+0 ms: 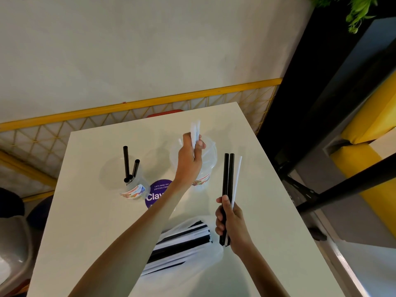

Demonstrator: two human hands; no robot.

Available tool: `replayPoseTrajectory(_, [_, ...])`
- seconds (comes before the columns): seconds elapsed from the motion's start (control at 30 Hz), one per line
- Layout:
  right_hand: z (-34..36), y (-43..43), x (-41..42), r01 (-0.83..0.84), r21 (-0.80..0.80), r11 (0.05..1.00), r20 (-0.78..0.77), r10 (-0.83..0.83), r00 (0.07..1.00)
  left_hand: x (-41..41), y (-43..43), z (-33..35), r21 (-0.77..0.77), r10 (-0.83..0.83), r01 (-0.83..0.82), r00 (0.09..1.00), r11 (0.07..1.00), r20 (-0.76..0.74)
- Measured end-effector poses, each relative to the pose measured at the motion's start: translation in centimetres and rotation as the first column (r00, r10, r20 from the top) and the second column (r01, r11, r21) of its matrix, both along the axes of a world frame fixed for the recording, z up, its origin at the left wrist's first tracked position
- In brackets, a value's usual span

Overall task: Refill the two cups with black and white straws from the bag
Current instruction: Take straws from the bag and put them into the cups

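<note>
**Two forearms over the bag, each grip full of straws**

Nearest in the head view are two bare forearms, and between them the clear plastic bag point(192, 239) lies flat on the white bench point(96, 221). It is packed with black and white straws lying side by side, and the left forearm crosses above its left part.

Just beside the far right end of the bag is the right grip point(230, 224). Its fingers are curled round two black straws point(227, 174) and one thin white straw point(236, 179), which point up and away from the person.

Farther away, the left grip point(189, 159) is raised in front of the right cup point(209, 153), a clear one with a coloured label low on its side. Thumb and fingers pinch a small bundle of white straws point(196, 131), whose upper ends stand out above the hand. They are blurred, so their number cannot be told, and the hand hides their lower ends.

At the left side of the bench, well apart from the right cup, stands the left cup point(132, 185), also clear and labelled. It holds only black straws: two long ones lean out of it, and shorter ends show at the rim.

Between the cups a round purple sticker point(157, 189) lies on the bench, partly covered by the left forearm. Behind the bench runs a yellow rail point(150, 101) in front of a pale wall.
</note>
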State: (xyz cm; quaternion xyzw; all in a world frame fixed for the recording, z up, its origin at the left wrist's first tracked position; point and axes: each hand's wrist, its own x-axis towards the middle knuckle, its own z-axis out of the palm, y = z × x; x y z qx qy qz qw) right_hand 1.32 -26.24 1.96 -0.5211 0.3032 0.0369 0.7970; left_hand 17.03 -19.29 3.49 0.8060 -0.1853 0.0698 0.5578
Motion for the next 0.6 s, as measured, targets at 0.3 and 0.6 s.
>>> replayPoseTrajectory(0.3, [0.3,0.7,0.2,-0.023,0.011,1.0,0.017,0.023,1.0,-0.3,0.9,-0.1,0.1,0.006,-0.007,1.0,0.995,0.013])
replayPoseTrajectory(0.6, [0.4,0.6,0.0,-0.064,-0.035,0.997,0.039,0.065,0.997,-1.3,1.7,-0.9,0.585,-0.143,0.047,0.983,0.809,0.118])
